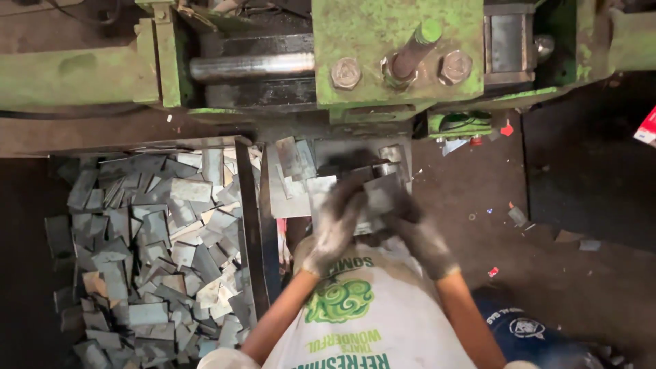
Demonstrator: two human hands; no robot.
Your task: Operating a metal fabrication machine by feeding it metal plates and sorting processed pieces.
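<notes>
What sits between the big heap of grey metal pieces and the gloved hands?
In the head view, a dark upright metal divider bar separates the heap of flat grey metal pieces from the gloved left hand.

Both hands wear grimy knitted cloth gloves. The cut plates are dull grey sheet metal. The press shows chipped, matt green paint.

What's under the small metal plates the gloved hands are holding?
Beneath the metal plates in the left hand and right hand, more flat plates lie below the green machine. Hands and motion blur cover whatever lies directly underneath.
</notes>
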